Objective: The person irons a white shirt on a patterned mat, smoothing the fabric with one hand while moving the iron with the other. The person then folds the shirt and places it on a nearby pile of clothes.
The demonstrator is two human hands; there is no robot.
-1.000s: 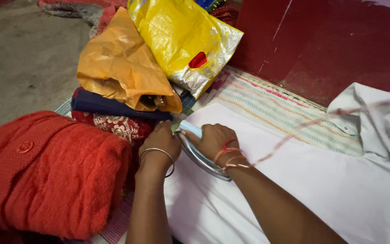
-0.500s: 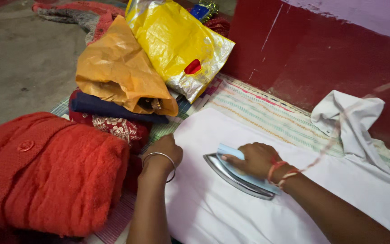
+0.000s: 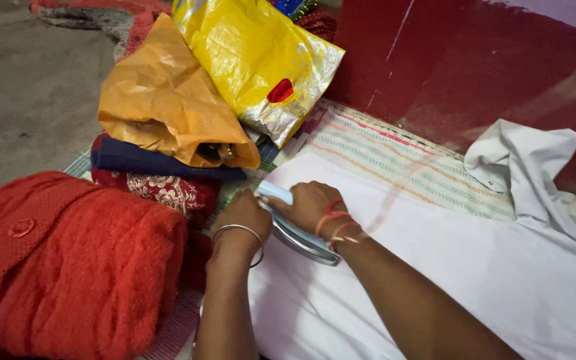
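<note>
- Head view, looking down: two hands, one iron, one white garment, two plastic bags, one stack of folded cloth, one red woolly bundle.
- Right hand (image 3: pixel 311 205): fingers wrapped tight around the pale blue handle of the iron (image 3: pixel 295 230); red thread bands at the wrist.
- Iron: metal sole flat on the white garment (image 3: pixel 461 280), at its near-left edge, touching the cloth.
- Left hand (image 3: pixel 247 215): fingers curled down, pressed on the garment's edge just beside the iron's tip; holding nothing that I can see. One metal bangle (image 3: pixel 238 235) on the wrist.
- White garment: spread over a striped mat (image 3: pixel 395 157); its collar end rumpled up against the dark red wall (image 3: pixel 475 67).
- Orange bag (image 3: pixel 168 107): mouth open toward the hands, something patterned inside, too dark to tell.
- Yellow bag (image 3: pixel 255 60): silver lining showing, leaning on the orange one; contents hidden.
- Folded cloth stack (image 3: pixel 155 175) under the orange bag: one navy piece over one red embroidered piece.
- Red woolly bundle (image 3: pixel 75 260): near left, one button showing.
</note>
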